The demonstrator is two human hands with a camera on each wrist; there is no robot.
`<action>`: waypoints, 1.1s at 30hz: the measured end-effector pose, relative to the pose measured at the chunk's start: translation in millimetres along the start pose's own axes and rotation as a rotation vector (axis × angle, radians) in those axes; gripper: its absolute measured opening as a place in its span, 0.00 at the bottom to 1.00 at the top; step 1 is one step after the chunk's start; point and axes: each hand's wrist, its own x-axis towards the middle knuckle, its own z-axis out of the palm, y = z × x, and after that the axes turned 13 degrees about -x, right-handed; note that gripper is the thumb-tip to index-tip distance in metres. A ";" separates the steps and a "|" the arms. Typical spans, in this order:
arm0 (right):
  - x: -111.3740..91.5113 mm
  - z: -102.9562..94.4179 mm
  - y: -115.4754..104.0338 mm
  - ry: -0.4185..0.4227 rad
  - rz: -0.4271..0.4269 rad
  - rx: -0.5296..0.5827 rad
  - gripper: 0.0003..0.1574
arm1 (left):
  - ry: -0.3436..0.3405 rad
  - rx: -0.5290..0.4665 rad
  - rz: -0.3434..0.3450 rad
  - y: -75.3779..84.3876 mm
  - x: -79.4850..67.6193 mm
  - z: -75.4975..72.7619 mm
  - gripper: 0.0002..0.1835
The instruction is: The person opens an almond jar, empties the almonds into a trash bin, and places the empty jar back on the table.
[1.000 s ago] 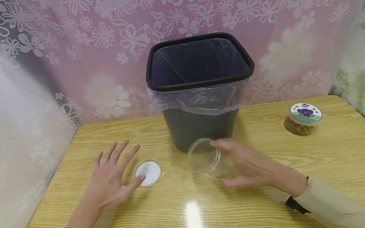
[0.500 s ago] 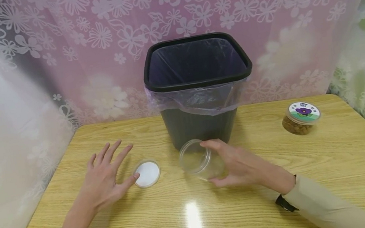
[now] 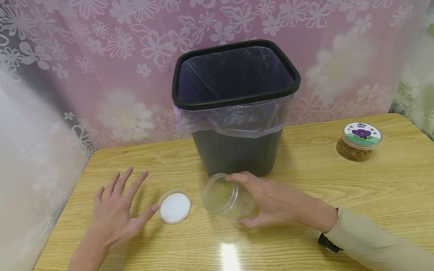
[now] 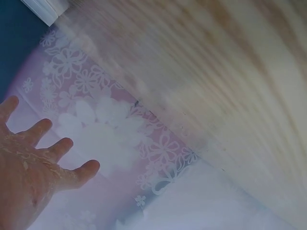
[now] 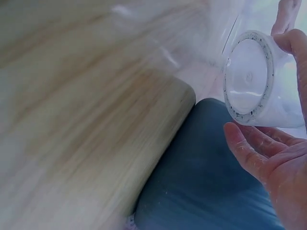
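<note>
My right hand grips a clear plastic jar, which is tilted with its open mouth to the left. Small dark specks ring the base of the jar in the right wrist view, where thumb and fingers hold its sides. A round lid with a white disc inside lies on the table, left of the jar. My left hand is spread just left of that lid, its thumb tip at the lid's edge. Whether the thumb touches it I cannot tell. Spread fingers with nothing in them show in the left wrist view.
A dark bin with a purple liner stands at the back middle of the wooden table, just behind the jar. A lidded tub of brown pieces, with a purple flower on its lid, sits at the right. Floral curtains hang behind.
My right hand has carried the jar left, closer to the lid, with its mouth facing left throughout. My left hand has shifted a little left, so its thumb no longer overlaps the lid.
</note>
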 end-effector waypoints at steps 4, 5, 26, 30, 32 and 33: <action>4.2 2.3 -5.0 -0.072 0.022 0.016 0.60 | -0.003 0.003 -0.016 -3.0 -1.9 -1.3 0.44; 4.9 3.0 -5.9 -0.082 0.026 0.014 0.60 | -0.007 0.001 -0.022 -3.3 -2.3 -2.0 0.44; 40.8 13.5 -18.9 -0.193 0.103 0.132 0.64 | -0.046 0.022 -0.106 -10.9 -10.9 -10.3 0.46; 45.2 19.8 -21.1 -0.201 0.115 0.139 0.65 | -0.043 0.022 -0.118 -12.3 -11.3 -10.8 0.46; 47.4 22.8 -22.2 -0.208 0.120 0.146 0.64 | -0.041 0.020 -0.123 -13.0 -11.6 -11.2 0.46; 48.7 24.0 -22.7 -0.212 0.124 0.149 0.64 | -0.042 0.016 -0.126 -13.3 -11.7 -11.4 0.46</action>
